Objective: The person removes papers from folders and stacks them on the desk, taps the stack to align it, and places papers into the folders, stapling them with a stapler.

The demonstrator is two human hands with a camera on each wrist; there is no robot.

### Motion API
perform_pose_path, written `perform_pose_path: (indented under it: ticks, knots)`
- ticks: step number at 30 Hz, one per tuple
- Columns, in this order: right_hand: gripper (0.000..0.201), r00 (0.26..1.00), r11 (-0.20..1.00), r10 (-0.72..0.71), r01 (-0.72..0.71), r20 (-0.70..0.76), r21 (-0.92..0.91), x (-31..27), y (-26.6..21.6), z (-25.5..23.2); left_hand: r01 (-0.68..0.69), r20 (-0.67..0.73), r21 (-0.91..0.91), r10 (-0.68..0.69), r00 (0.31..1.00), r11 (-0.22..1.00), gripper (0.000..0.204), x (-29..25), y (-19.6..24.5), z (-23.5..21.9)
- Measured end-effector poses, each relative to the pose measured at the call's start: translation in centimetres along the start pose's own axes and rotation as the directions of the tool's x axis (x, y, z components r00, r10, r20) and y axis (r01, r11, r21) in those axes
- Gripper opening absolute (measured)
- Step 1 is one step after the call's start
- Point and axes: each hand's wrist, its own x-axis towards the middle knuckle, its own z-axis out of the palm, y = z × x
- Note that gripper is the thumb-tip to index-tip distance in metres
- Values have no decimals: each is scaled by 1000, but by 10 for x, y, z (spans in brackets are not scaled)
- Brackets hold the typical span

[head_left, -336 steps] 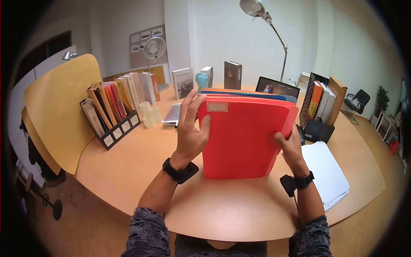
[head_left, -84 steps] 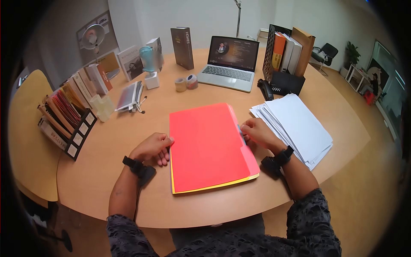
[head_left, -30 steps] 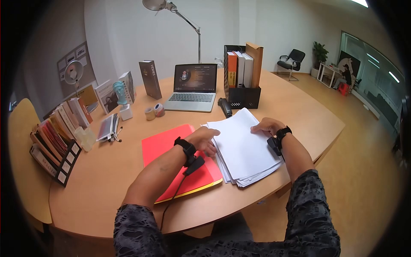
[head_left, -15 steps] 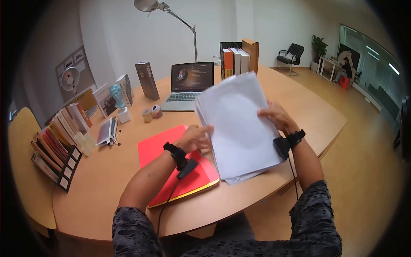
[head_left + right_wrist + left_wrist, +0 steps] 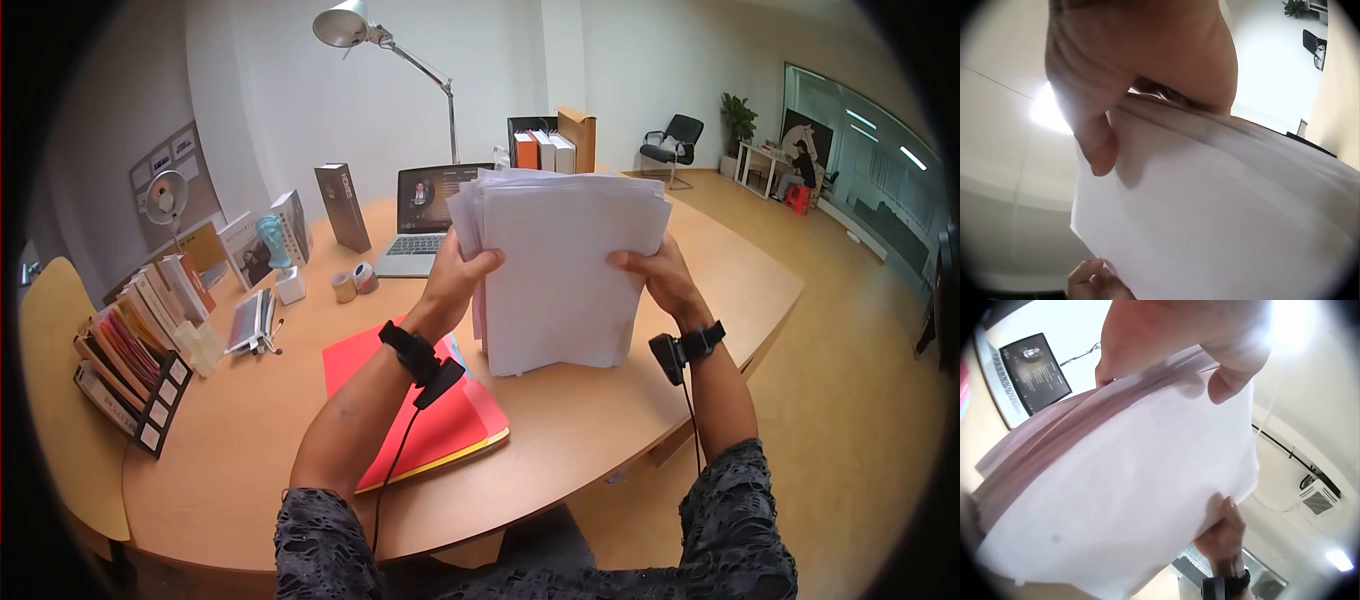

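A thick stack of white paper (image 5: 565,275) stands upright between both hands, its lower edge at the tabletop and its sheets uneven along the top and left. My left hand (image 5: 452,285) grips the left side, thumb on the near face and fingers behind. On the opposite side my right hand (image 5: 665,275) holds it the same way. Each wrist view shows a thumb pressed on the front sheet, with the layered paper edges (image 5: 1054,434) beside the left palm. Red folders (image 5: 430,415) with a yellow one beneath lie flat under the left forearm.
Behind the stack are a laptop (image 5: 415,215) and a file holder with books (image 5: 545,145), both partly covered. Tape rolls (image 5: 355,282), a blue bust (image 5: 273,240) and a black file rack (image 5: 160,405) stand to the left. The table's edge (image 5: 690,425) curves on the right.
The paper stack lay flat beside the red folders, then was lifted by its right side and tilted up. Now it stands upright, and the left hand has moved up onto its left edge.
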Motion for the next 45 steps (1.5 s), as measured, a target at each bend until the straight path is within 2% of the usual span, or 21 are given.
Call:
perform_pose_path:
  ticks: [8, 10, 13, 15, 17, 18, 20, 21, 23, 24, 26, 27, 29, 30, 32, 33, 35, 36, 40, 43, 45]
  knots:
    - [73, 985, 987, -163, 162, -59, -22, 8, -16, 9, -109, -50, 29, 111, 993, 994, 86, 7, 19, 13]
    - [75, 988, 987, -152, 150, -32, -52, 10, -18, 12, -181, -64, 138, 191, 979, 974, 96, 9, 17, 21]
    - [80, 987, 983, -152, 147, -45, -111, 11, -18, 8, -146, -135, 263, 186, 973, 954, 105, 15, 23, 11]
    - [82, 983, 978, -166, 154, -83, -142, 12, -19, 6, -120, -179, 240, 165, 970, 963, 103, 18, 21, 5]
    - [89, 915, 895, -362, 288, -177, -342, 12, -29, 18, -259, -97, 272, 294, 951, 927, 96, 13, 30, 20]
    - [89, 915, 895, -361, 287, -177, -342, 11, -36, 28, -258, -97, 272, 293, 951, 927, 96, 14, 32, 22]
    - [76, 853, 827, -488, 386, -183, -409, 6, -51, 45, -403, -128, 405, 487, 864, 821, 86, 18, 32, 26]
    - [76, 853, 827, -488, 382, -188, -413, 9, -50, 38, -404, -124, 400, 485, 866, 823, 86, 23, 30, 22]
    - [54, 813, 572, -571, 494, 115, -655, 19, -46, 22, -546, 281, 800, 647, 709, 250, 76, 32, 23, 4]
    - [54, 815, 574, -568, 492, 115, -655, 18, -43, 19, -545, 280, 800, 645, 711, 253, 76, 31, 19, 1]
    - [35, 839, 615, -543, 429, 39, -662, 19, -41, 16, -507, 198, 701, 547, 813, 501, 66, 30, 20, -1]
    - [35, 837, 613, -545, 432, 42, -661, 21, -35, 14, -508, 196, 702, 550, 812, 499, 66, 29, 20, 1]
    - [45, 699, 506, -715, 486, -32, -713, 26, -26, 13, -279, -209, 424, 393, 896, 862, 54, 21, 20, 14]
    - [45, 698, 506, -715, 486, -32, -712, 23, -22, 17, -280, -208, 425, 394, 895, 861, 54, 16, 20, 23]
    - [52, 828, 844, -476, 336, -295, -419, 13, -16, 36, -217, -347, 276, 307, 886, 936, 45, 5, 19, 38]
    - [52, 828, 845, -476, 336, -296, -417, 11, -12, 34, -215, -347, 277, 307, 886, 936, 45, 1, 13, 38]
    - [55, 920, 903, -320, 223, -226, -368, 9, 0, 29, -47, -174, 125, 68, 982, 991, 41, -3, -4, 34]
    - [49, 918, 931, -276, 182, -284, -316, 8, 4, 30, -4, -166, 78, 17, 986, 997, 40, -3, -10, 29]
    - [51, 879, 925, -327, 223, -347, -309, 10, -5, 35, -116, -174, 104, 132, 976, 988, 37, 2, 1, 30]
    - [59, 873, 914, -341, 221, -350, -339, 12, -12, 34, -130, -184, 127, 152, 971, 983, 50, 3, 16, 28]
    - [71, 853, 850, -447, 312, -268, -425, 14, -14, 32, -209, -200, 308, 279, 939, 928, 67, 3, 22, 23]
